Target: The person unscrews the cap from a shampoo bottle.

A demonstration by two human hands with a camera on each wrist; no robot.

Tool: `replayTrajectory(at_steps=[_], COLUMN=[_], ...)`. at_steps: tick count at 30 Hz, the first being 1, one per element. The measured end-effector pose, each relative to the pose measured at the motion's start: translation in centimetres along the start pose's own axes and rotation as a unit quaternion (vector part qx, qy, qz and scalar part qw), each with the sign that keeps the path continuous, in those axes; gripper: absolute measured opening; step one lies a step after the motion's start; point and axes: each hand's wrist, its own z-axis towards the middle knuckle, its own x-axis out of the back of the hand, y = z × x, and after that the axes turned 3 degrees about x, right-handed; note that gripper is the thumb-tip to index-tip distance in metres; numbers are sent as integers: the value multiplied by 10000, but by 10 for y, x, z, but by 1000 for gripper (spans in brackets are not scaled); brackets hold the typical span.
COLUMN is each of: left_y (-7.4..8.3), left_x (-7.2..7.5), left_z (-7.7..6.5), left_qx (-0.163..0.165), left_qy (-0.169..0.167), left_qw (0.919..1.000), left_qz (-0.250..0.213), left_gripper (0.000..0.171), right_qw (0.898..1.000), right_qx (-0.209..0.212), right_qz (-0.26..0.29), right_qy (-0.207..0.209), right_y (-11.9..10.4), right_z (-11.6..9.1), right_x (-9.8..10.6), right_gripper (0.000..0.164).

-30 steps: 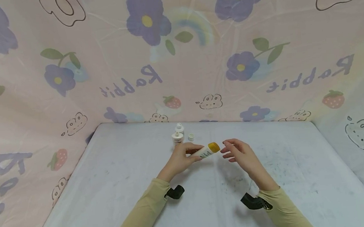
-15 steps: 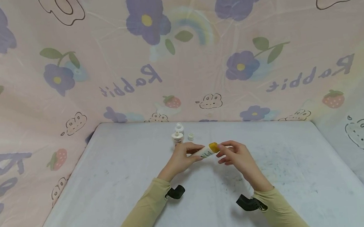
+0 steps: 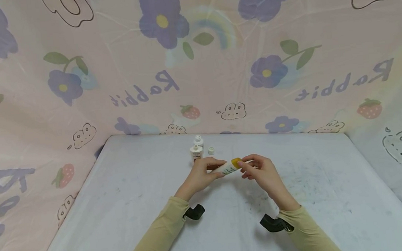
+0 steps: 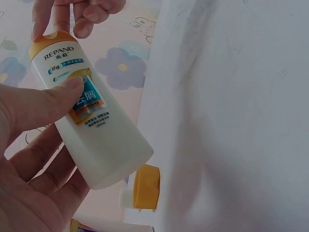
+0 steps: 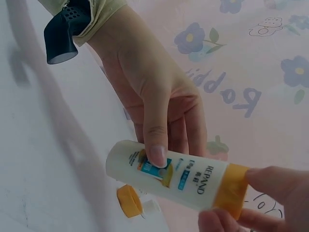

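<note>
A white shampoo bottle [image 4: 104,140] with a "REPAND" label and an orange cap [image 5: 231,188] is held tilted above the table. My left hand [image 3: 200,177] grips its body, the thumb across the label and the fingers behind it. At the cap end, my right hand [image 3: 262,171] pinches the orange cap between thumb and fingers, as the right wrist view shows. Behind my left hand, two small white bottles, one nearer [image 3: 196,153] and one farther [image 3: 198,141], stand upright with narrow bare necks.
To the right of the standing bottles lies a loose orange cap [image 4: 146,187] with a white inner part. The white tabletop [image 3: 122,214] carries faint dark smudges. A patterned curtain [image 3: 195,61] rises along its back and sides.
My right hand has moved left onto the orange cap and now pinches it; a second ago it hovered just right of it. The left hand stays almost still with the bottle.
</note>
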Motion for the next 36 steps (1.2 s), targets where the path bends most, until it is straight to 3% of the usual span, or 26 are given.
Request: replayTrajectory(at_steps=[16, 28, 36], left_y=[2, 0, -1], left_x=[2, -2, -3], left_z=[-1, -2, -2], left_qx=[27, 35, -35], left_qy=[-15, -40, -12], left_qw=[10000, 10000, 9999], left_qz=[-73, 57, 101], left_gripper=[37, 36, 37], right_qw=[9977, 9963, 9936], right_qx=[529, 668, 781], right_qz=[-113, -545, -789], right_qy=[-396, -70, -185], right_y=[-1, 2, 1], right_z=[-1, 5, 5], right_x=[6, 0, 2], right_gripper=[41, 39, 35])
